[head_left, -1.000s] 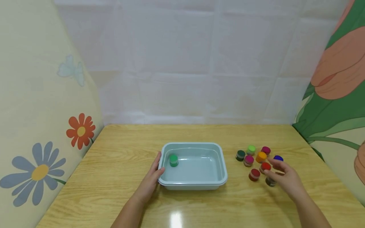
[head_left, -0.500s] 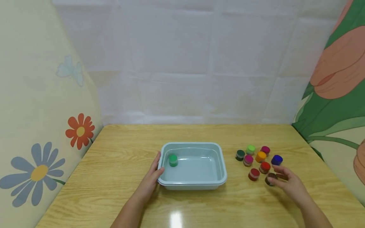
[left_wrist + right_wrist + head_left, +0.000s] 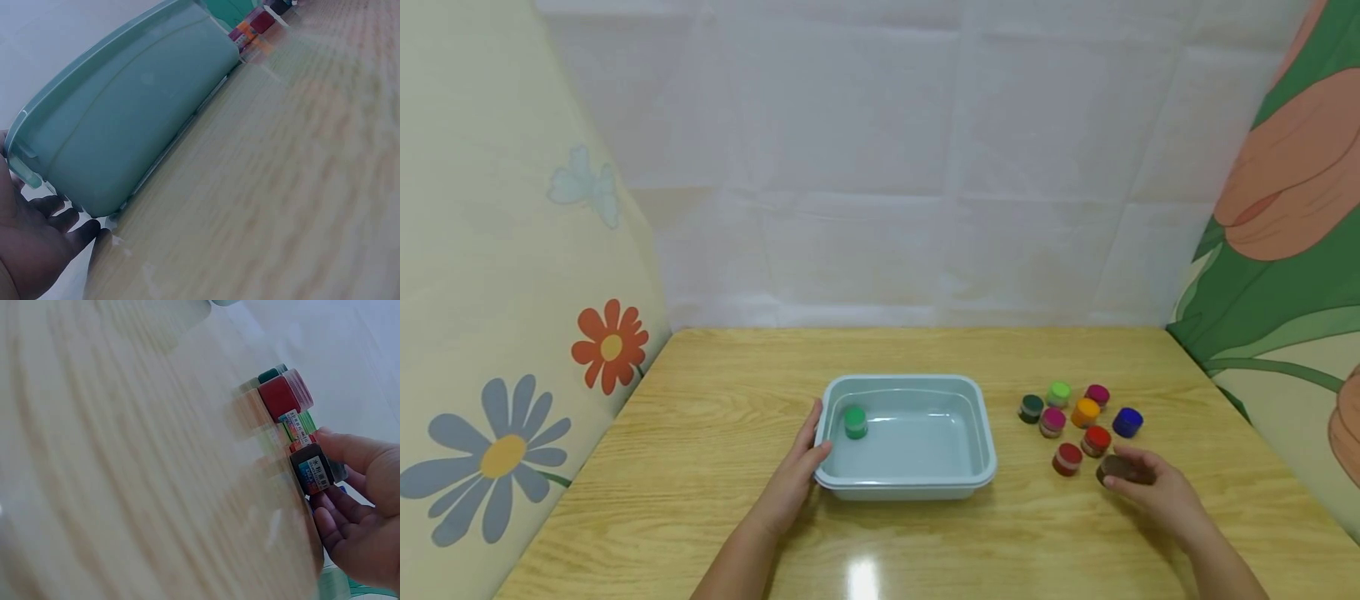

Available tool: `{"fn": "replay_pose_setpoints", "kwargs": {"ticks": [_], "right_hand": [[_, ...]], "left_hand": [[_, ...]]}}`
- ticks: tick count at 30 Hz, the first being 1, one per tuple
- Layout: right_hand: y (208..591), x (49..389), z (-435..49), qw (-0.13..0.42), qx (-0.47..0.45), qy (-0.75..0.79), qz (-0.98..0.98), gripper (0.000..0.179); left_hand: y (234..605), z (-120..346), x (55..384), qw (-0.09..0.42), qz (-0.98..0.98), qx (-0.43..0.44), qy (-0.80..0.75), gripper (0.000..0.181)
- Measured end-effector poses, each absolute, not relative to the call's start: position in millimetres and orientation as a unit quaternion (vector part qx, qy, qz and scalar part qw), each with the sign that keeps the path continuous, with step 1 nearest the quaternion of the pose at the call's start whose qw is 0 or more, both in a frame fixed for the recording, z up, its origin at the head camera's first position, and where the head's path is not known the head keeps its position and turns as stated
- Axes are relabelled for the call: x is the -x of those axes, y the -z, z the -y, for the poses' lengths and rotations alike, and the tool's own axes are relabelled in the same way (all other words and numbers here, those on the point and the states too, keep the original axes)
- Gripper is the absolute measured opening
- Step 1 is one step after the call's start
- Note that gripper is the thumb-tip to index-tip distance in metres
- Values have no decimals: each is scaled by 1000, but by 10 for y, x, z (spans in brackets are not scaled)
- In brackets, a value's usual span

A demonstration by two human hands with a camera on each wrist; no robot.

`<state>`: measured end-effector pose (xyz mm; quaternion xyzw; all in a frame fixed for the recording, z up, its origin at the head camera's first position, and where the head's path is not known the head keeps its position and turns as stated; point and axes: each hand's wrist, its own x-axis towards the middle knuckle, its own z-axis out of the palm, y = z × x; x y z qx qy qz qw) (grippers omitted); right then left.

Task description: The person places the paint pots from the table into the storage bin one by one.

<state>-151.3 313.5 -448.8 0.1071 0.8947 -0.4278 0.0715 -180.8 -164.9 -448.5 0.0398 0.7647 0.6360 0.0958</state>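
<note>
Brown jar: we pinch the dark brown paint jar [image 3: 1115, 469] with our right hand [image 3: 1157, 492], thumb and fingers curled round its sides; it sits on the table at about 4 o'clock from the tray, at the near edge of the jar cluster, and we cannot tell whether it is lifted yet.
Tray: the pale green tray [image 3: 910, 487] lies at the table's middle, and our left hand [image 3: 793, 483] rests against its 9 o'clock rim with fingers fairly straight, steadying it.
Done, as we judge: one green jar [image 3: 855, 422] stands inside the tray, toward its 10 o'clock corner.
Left, as we judge: eight jars outside the tray, counting the brown one in our grip.
Cluster: at 3 o'clock from the tray stand a dark green jar [image 3: 1032, 407], light green jar [image 3: 1058, 393], two magenta jars, an orange jar [image 3: 1085, 412], blue jar [image 3: 1127, 422] and two red jars.
In the way: the nearer red jar [image 3: 1067, 459] stands just beside the brown one at its 9 o'clock, between it and the tray; we could knock it.
Around: wooden table [image 3: 700, 400], flowered cloth walls either side.
</note>
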Motion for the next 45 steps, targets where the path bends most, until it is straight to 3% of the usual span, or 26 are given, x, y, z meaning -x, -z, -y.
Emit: {"fn": "replay_pose_setpoints", "kwargs": {"ticks": [13,27,45], "right_hand": [[4500,1510,-3139,70,-123,429,-892,79],[4218,1521,-3037,72,-91,427,-897,81],[3938,1804,-2482,52,-3,481,-875,67]], "left_hand": [[4494,1651,1813,92,-764,-44,-638,63],[4501,1646,1813,89,-760,-49,-642,63],[4495,1651,1811,88,-762,-52,-639,63]]}}
